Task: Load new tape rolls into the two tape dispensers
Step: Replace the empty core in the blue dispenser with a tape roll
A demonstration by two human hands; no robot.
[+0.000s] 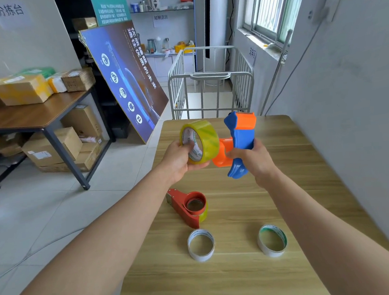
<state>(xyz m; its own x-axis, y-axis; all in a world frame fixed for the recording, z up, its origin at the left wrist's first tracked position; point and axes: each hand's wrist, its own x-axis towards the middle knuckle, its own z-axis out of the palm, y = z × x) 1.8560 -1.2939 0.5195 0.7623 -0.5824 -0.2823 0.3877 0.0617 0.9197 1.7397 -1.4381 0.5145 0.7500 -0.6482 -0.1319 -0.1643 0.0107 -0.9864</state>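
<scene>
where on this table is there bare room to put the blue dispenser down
Bare patches: the near end of the table, below the two empty cores, and the right side. It is crowded at the left edge, around the red dispenser.

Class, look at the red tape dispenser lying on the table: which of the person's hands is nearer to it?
The left hand. It holds the tape roll just above the red dispenser. The right hand, gripping the blue and orange dispenser, is farther off to the right.
</scene>
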